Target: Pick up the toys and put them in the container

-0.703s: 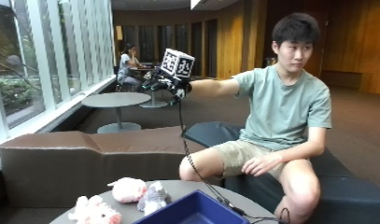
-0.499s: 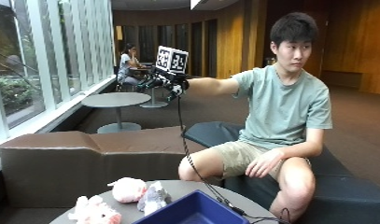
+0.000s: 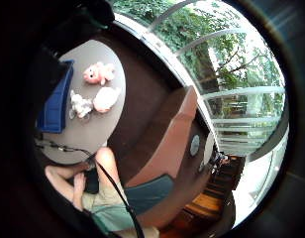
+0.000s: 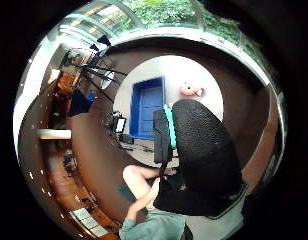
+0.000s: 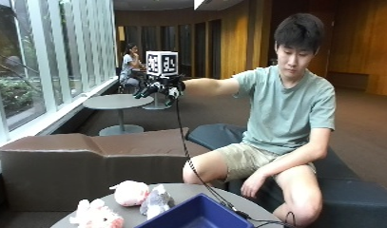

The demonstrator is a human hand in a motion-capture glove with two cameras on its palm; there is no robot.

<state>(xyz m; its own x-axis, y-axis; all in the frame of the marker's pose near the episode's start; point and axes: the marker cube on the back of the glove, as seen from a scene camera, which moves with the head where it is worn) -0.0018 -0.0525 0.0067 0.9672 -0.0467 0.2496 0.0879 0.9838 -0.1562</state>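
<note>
Three soft toys lie on the round grey table (image 5: 244,204) in the outside view: a pink pig (image 5: 95,216), a pale pink round toy (image 5: 131,192) and a grey-white toy (image 5: 156,202). The blue container (image 5: 196,216) stands right beside them at the table's near edge. My gloved right hand (image 5: 158,89) is held high at arm's length, far above the table, its fingers loosely relaxed and holding nothing. From above, the little finger side palm view shows the pig (image 3: 98,73), the pale toy (image 3: 107,98), the grey toy (image 3: 80,105) and the container (image 3: 56,101). A gloved finger (image 4: 199,150) hides part of the table in the thumb side view.
A brown bench back (image 5: 85,161) runs behind the table. The person sits on a dark seat (image 5: 345,194), bare left hand on the knee. A black cable (image 5: 187,156) hangs from the glove to the table. Another round table (image 5: 120,102) stands by the windows.
The raised hand has drifted slightly toward the windows and turned a little. The toys and container have not moved.
</note>
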